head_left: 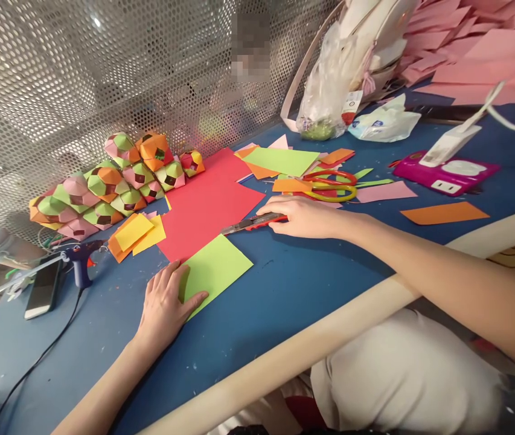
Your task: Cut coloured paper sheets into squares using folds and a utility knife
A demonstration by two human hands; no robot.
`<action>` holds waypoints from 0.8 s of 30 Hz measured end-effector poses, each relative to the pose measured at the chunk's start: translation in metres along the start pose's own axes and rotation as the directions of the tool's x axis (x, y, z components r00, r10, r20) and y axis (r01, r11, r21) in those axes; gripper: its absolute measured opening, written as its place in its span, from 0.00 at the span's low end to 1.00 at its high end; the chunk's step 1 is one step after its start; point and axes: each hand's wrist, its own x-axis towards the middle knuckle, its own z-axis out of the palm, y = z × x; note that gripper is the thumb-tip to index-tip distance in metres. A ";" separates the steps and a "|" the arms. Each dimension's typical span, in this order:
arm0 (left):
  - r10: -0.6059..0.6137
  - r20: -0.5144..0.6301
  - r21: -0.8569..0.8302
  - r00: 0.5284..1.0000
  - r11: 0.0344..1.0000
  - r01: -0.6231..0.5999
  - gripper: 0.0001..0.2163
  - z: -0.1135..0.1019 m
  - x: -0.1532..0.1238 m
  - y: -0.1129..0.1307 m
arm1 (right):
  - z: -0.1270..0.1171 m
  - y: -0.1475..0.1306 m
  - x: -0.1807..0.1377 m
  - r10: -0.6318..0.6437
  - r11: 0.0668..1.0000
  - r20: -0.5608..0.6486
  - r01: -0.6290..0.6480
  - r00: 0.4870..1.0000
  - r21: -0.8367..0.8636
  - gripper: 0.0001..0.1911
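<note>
My left hand (164, 305) lies flat with fingers spread on the near corner of a green paper square (216, 269) on the blue table (284, 290). Behind that square lies a large red sheet (207, 202). My right hand (300, 217) is closed around the red handles of a pair of scissors (250, 223). The blades are together and point left, resting at the red sheet's edge.
A stack of folded paper balls (112, 181) sits at the back left by the perforated metal wall. A glue gun (80, 260) and phone (42, 290) lie left. A second pair of scissors (329, 184), paper scraps, a pink power strip (447, 175) and bags lie right.
</note>
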 end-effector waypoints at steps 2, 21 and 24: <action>0.001 0.000 0.004 1.000 1.000 -0.001 0.23 0.000 0.000 -0.001 | 0.000 0.002 0.000 -0.003 1.000 -0.010 0.003 1.000 0.021 0.17; 0.033 -0.043 -0.030 0.999 0.999 -0.034 0.26 0.003 -0.002 -0.006 | -0.012 0.000 -0.012 -0.115 0.986 0.153 0.095 0.982 0.134 0.18; 0.034 -0.022 -0.020 0.999 0.999 -0.034 0.26 0.002 -0.001 -0.005 | -0.019 0.001 -0.028 -0.073 0.988 0.188 0.046 0.979 0.148 0.19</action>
